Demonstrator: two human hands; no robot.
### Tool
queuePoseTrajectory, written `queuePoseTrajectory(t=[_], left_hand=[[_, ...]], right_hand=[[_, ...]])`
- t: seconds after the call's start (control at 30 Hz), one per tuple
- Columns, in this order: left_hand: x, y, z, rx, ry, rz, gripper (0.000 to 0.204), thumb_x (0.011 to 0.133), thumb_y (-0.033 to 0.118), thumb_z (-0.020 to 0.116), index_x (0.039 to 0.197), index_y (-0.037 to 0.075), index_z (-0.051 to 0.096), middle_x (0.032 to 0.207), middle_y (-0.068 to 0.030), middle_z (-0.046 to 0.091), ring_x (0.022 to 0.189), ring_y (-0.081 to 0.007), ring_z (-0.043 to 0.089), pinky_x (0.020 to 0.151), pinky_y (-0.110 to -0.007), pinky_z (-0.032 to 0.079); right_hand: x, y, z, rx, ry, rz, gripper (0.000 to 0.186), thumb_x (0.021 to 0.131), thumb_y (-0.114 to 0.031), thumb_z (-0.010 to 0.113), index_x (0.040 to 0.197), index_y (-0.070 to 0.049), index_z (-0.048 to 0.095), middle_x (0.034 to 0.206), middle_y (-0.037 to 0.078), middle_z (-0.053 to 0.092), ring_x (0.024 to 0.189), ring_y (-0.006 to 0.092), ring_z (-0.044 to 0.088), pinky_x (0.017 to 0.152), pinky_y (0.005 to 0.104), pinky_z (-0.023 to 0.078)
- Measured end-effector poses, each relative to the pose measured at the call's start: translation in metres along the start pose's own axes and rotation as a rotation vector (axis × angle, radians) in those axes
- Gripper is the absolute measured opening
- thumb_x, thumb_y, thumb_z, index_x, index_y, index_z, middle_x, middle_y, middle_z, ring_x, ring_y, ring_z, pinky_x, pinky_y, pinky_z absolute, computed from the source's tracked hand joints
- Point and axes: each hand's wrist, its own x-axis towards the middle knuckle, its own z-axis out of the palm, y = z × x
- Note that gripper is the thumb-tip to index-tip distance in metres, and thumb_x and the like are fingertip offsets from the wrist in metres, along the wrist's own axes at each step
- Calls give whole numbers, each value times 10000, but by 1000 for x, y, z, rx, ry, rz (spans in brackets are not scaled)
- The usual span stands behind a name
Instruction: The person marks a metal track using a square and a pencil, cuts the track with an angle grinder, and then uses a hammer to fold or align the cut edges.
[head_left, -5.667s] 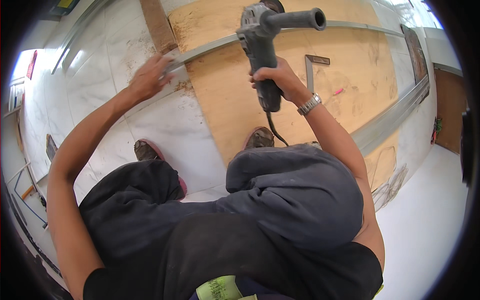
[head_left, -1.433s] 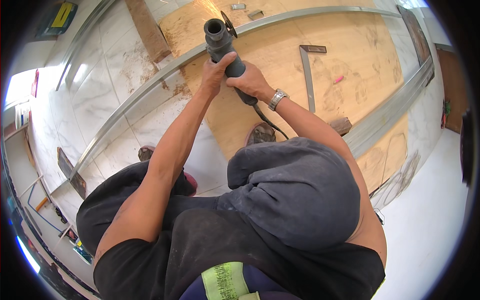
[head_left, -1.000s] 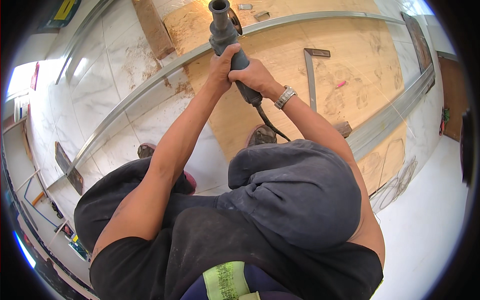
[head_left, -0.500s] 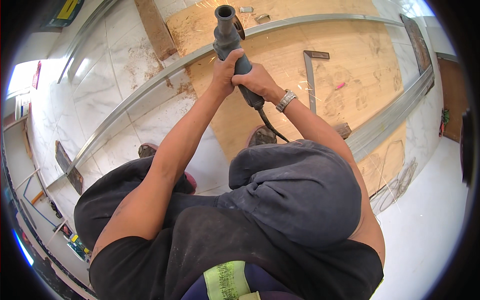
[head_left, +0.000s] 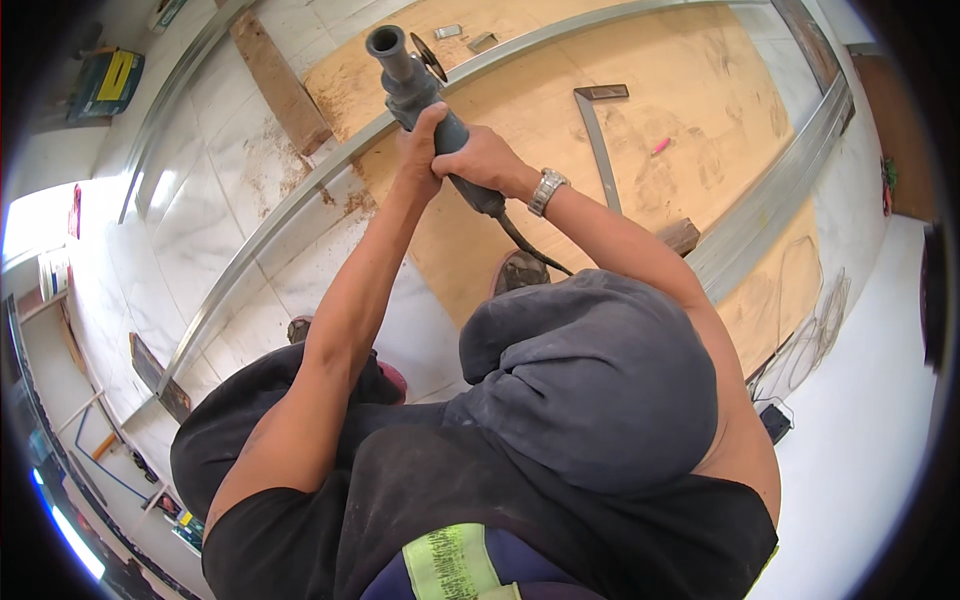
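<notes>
Both my hands are wrapped round the body of a grey-blue angle grinder (head_left: 410, 98). My left hand (head_left: 420, 150) closes on it from the left, and my right hand (head_left: 482, 163), below a metal wristwatch (head_left: 546, 192), grips it from the right. A hollow round stub (head_left: 386, 41) rises from the grinder's head. The thin cutting disc (head_left: 428, 58) stands at the far side of a long silvery metal channel (head_left: 275, 228); whether they touch I cannot tell. From the grinder's rear a black cord (head_left: 525, 243) runs toward my right knee.
Under the channel lies a plywood sheet (head_left: 650, 130) with a try square (head_left: 598, 140), a pink marker (head_left: 661, 146) and small metal offcuts (head_left: 482, 43). More metal channels (head_left: 770, 200) lie at right. Wooden planks (head_left: 275, 80) rest on the tiles. Coiled wire (head_left: 815, 320) lies at far right.
Sparks flew around the disc and over the plywood before; now none show. The whole view has shifted, and the grinder with both hands sits farther left in it. Both hands keep their grip.
</notes>
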Motion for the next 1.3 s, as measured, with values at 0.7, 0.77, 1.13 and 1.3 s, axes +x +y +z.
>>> queuePoseTrajectory(t=[0.7, 0.77, 1.13, 1.3], left_hand=[[9, 6, -1, -79, 40, -135, 370, 827, 315, 811, 1024, 45, 651, 855, -30, 644, 721, -149, 636, 654, -317, 520], [9, 6, 0, -74, 63, -150, 376, 819, 315, 814, 1025, 46, 651, 856, -28, 640, 718, -146, 632, 652, -318, 518], [-10, -5, 2, -1, 45, 9, 363, 817, 282, 814, 1058, 68, 648, 899, -6, 631, 759, -124, 623, 695, -311, 523], [-8, -7, 1, 35, 76, -22, 380, 811, 287, 820, 1067, 53, 664, 926, -14, 651, 770, -126, 632, 703, -305, 527]], right_hand=[[7, -20, -6, 73, -83, 156, 466, 669, -270, 799, 1033, -15, 660, 898, 75, 695, 759, 168, 656, 679, 309, 528], [7, -20, -6, 64, -86, 168, 467, 675, -281, 799, 1033, -16, 659, 890, 73, 693, 752, 163, 655, 670, 309, 529], [-6, 4, 5, 51, -18, 47, 335, 734, -247, 767, 936, 3, 673, 823, 59, 679, 701, 160, 638, 635, 299, 516], [-5, 9, 5, 50, -14, 43, 343, 730, -249, 773, 938, 4, 672, 825, 60, 681, 706, 159, 642, 637, 299, 518]])
